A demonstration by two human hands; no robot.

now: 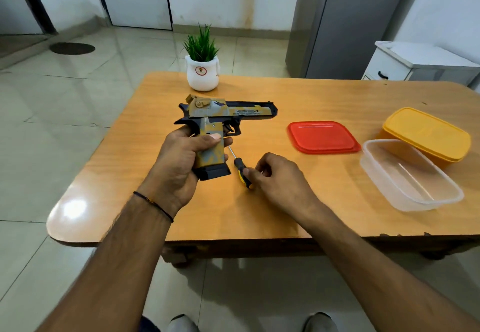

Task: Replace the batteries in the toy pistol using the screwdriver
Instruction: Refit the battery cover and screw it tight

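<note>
A yellow, grey and dark blue toy pistol (231, 112) is held above the wooden table (259, 209), barrel pointing right. My left hand (179, 165) is wrapped around its grip, thumb across the side. A small screwdriver (240, 168) with a black and yellow handle lies just right of the grip, its metal shaft pointing up-left toward the pistol. My right hand (280, 178) has its fingertips curled on the handle's end. No batteries are visible.
A red lid (323, 137) lies right of the pistol. An empty clear plastic box (410, 176) and a yellow lidded box (426, 134) sit at the table's right side. A small potted plant (203, 64) stands at the far edge.
</note>
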